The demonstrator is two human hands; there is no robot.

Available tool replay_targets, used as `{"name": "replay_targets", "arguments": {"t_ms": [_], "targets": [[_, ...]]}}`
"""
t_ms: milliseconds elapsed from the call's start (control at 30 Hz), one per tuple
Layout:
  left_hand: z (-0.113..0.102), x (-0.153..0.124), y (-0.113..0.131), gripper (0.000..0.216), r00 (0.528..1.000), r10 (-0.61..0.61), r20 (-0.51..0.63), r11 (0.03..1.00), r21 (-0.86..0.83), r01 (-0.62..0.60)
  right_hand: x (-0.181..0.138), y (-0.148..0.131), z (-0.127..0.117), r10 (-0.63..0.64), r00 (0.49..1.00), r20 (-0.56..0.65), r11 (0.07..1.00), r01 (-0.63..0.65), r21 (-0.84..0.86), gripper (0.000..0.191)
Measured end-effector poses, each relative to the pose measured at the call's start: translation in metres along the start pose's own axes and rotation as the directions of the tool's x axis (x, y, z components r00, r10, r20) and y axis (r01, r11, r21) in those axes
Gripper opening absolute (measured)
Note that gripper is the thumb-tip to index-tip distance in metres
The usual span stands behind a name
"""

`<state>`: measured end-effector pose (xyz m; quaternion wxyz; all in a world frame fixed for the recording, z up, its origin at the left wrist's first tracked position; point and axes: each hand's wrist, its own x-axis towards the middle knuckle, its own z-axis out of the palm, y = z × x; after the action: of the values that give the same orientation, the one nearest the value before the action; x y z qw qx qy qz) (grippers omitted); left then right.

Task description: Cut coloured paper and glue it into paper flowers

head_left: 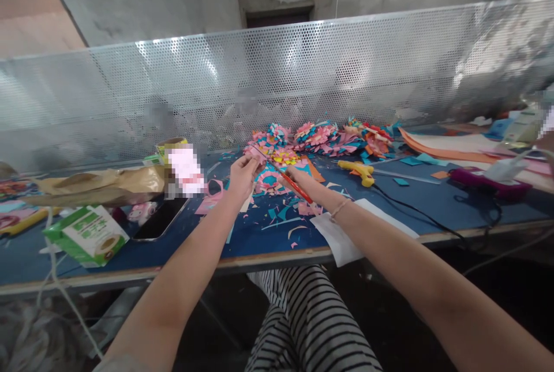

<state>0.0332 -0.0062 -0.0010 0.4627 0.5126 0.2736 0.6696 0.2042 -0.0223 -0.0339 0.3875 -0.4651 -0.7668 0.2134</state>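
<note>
My left hand pinches a small piece of pink paper above the middle of the table. My right hand is closed around red-handled scissors. Their dark blades point up and left toward the pink paper; whether they touch it I cannot tell. Just below and between my hands lies a pink and blue paper ring. Behind them sits a row of layered paper flowers in pink, blue, yellow and red. Paper scraps litter the blue tabletop under my hands.
On the right rest a yellow hot glue gun with a black cord, a purple power strip and paper sheets. A green-white carton, a phone and brown paper occupy the left. A perforated metal screen borders the back.
</note>
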Motion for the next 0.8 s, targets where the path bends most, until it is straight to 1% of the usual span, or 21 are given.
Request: {"name": "replay_targets", "arguments": {"t_ms": [133, 200, 300, 400, 533, 667, 733, 800], "targets": [[-0.0004, 0.0003, 0.0004, 0.025, 1.0, -0.009, -0.008, 1.0, 0.004, 0.009, -0.0014, -0.0012, -0.0003, -0.002, 0.999, 0.049, 0.999, 0.0, 0.037, 0.027], [-0.0004, 0.0005, 0.0003, 0.026, 1.0, -0.018, -0.013, 1.0, 0.002, 0.018, -0.0008, 0.0005, -0.0004, -0.039, 0.998, 0.046, 0.999, 0.037, 0.031, 0.029], [0.0011, -0.0003, 0.0004, 0.029, 0.999, -0.039, 0.013, 0.999, 0.006, 0.039, 0.0004, 0.0034, -0.0012, -0.093, 0.995, 0.031, 0.996, 0.093, 0.018, 0.034], [0.0037, -0.0022, 0.001, 0.031, 0.998, -0.051, 0.036, 0.998, 0.029, 0.05, 0.0012, 0.005, -0.0015, -0.102, 0.994, 0.045, 0.995, 0.101, 0.026, 0.035], [0.0054, -0.0036, 0.0017, 0.026, 0.998, -0.057, 0.031, 0.998, 0.023, 0.056, 0.0024, 0.0043, -0.0001, -0.079, 0.997, 0.022, 0.997, 0.079, -0.006, 0.033], [0.0047, -0.0027, 0.0016, 0.025, 0.997, -0.069, 0.015, 0.997, 0.025, 0.069, 0.0032, -0.0002, 0.0002, -0.005, 0.999, -0.032, 0.999, 0.003, -0.052, 0.028], [0.0039, -0.0021, 0.0015, 0.025, 0.997, -0.073, 0.015, 0.997, 0.025, 0.073, 0.0029, -0.0026, -0.0006, 0.04, 0.999, -0.029, 0.999, -0.041, -0.031, 0.026], [0.0032, -0.0019, 0.0014, 0.024, 0.997, -0.08, 0.015, 0.997, 0.018, 0.08, 0.0019, -0.004, -0.0014, 0.046, 0.999, -0.015, 0.999, -0.046, -0.005, 0.025]]}}
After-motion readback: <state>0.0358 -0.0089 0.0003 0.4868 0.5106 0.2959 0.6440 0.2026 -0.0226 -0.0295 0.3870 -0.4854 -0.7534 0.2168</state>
